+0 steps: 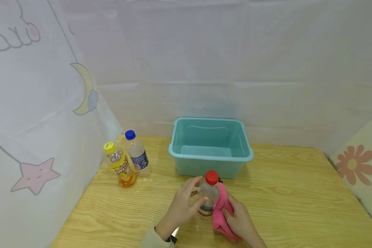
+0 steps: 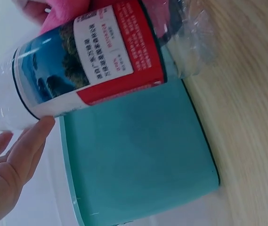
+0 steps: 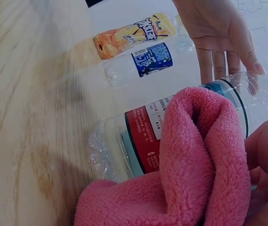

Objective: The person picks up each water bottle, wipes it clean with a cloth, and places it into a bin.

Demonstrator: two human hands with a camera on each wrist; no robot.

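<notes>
A clear plastic bottle with a red cap point(image 1: 212, 177) stands upright on the wooden table, in front of the basin. Its label point(image 2: 101, 56) has a red panel and a blue landscape picture. My left hand point(image 1: 180, 206) is at the bottle's left side, its fingers fairly straight and a fingertip touching the upper label edge in the left wrist view. With my right hand point(image 1: 242, 220) I grip a folded pink cloth point(image 3: 190, 141), which lies against the bottle's right side. The cloth hides part of the label and some of the right fingers.
A teal plastic basin point(image 1: 207, 167) is just behind the bottle. To the left stand a yellow-capped bottle point(image 1: 121, 167) with an orange label and a blue-capped clear bottle point(image 1: 138, 155). A pale printed curtain point(image 1: 204, 69) hangs behind the table point(image 1: 291, 193).
</notes>
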